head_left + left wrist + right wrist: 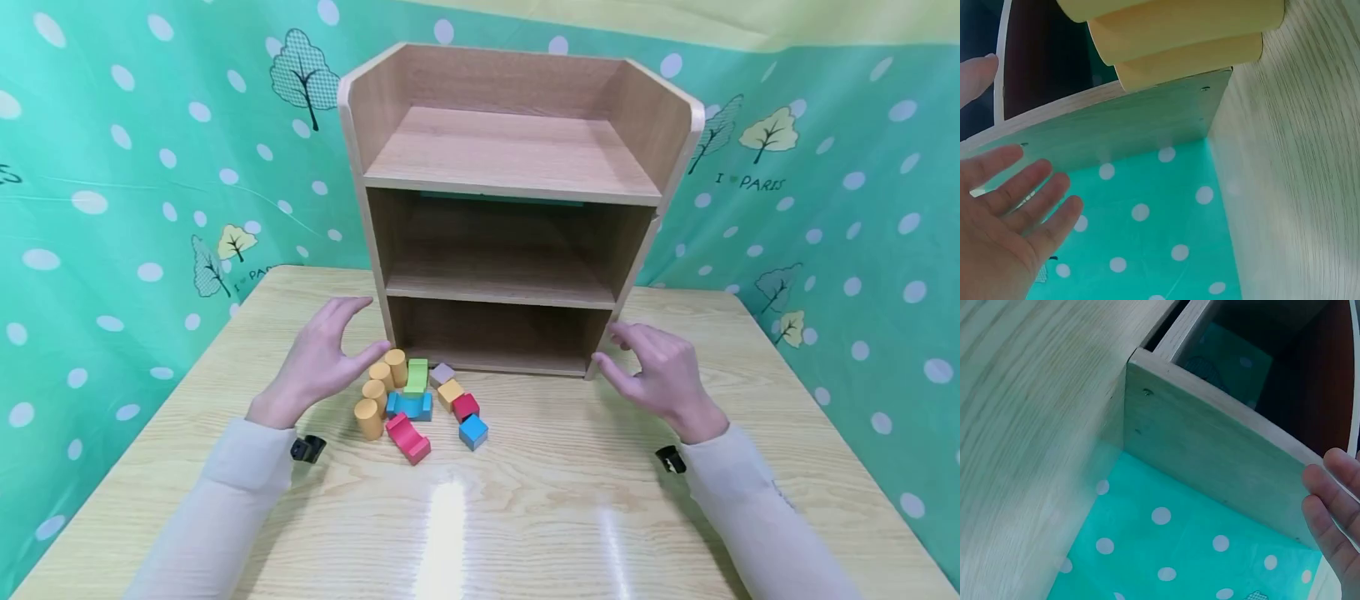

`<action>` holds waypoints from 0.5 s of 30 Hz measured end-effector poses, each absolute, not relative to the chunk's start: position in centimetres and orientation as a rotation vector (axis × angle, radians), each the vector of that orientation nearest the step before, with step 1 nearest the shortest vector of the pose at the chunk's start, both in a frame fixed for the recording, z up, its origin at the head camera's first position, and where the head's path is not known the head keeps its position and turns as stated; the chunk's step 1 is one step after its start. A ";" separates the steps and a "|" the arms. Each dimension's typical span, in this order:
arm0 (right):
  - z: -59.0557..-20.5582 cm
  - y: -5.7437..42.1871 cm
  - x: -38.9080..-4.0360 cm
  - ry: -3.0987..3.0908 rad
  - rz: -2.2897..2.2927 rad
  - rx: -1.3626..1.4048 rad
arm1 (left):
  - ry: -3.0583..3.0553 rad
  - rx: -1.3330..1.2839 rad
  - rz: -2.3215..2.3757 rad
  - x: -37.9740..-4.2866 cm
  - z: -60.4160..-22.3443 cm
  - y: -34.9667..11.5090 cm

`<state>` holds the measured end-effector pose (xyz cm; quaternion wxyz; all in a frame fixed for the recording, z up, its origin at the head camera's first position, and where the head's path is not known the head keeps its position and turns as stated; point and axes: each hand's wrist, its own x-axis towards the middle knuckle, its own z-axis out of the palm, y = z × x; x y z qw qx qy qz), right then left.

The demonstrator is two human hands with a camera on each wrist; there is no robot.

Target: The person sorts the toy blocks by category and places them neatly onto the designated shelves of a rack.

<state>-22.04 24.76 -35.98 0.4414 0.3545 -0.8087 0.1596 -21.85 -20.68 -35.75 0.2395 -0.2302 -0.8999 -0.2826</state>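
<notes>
A wooden shelf unit (510, 154) with three levels stands at the back of the table. My left hand (318, 354) hovers by its lower left side, thumb and fingers spread, holding nothing. Close under the thumb are several yellow cylinders (369, 419) in a row, which also loom large in the left wrist view. Beside them lie a green arched block (416, 377), a blue arched block (409, 406) and a pink arched block (408, 439). At the unit's lower right edge, my right hand (660, 371) has loosely bent fingers and an empty palm.
To the right of the arched blocks sit small cubes: a grey cube (442, 375), a yellow cube (451, 393), a red cube (466, 407) and a blue cube (473, 432). A green polka-dot cloth (135, 208) hangs behind the light wood table (555, 500).
</notes>
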 end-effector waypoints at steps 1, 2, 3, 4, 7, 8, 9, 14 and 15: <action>-36.0 24.6 -22.0 -2.005 0.401 0.887 | -2.462 -0.622 -0.786 -21.8 -35.7 -20.7; -36.0 24.5 -22.0 -2.004 0.405 0.893 | -2.459 -0.612 -0.799 -21.9 -35.7 -20.6; -36.0 24.4 -22.0 -2.003 0.405 0.898 | -2.455 -0.603 -0.812 -21.9 -35.6 -20.6; -36.0 24.3 -22.0 -2.003 0.406 0.902 | -2.449 -0.596 -0.828 -21.9 -35.6 -20.6; -36.1 24.1 -22.0 -2.002 0.415 0.917 | -2.423 -0.576 -0.891 -22.1 -35.4 -20.4; -36.1 23.9 -22.0 -2.002 0.419 0.921 | -2.412 -0.572 -0.926 -22.2 -35.3 -20.3; -36.2 23.8 -22.1 -2.001 0.423 0.924 | -2.401 -0.567 -0.966 -22.2 -35.2 -20.3; -36.4 23.2 -22.2 -1.998 0.431 0.937 | -2.365 -0.512 -1.168 -22.6 -34.7 -19.9; -36.5 23.1 -22.2 -1.999 0.429 0.941 | -2.360 -0.498 -1.199 -22.7 -34.6 -19.8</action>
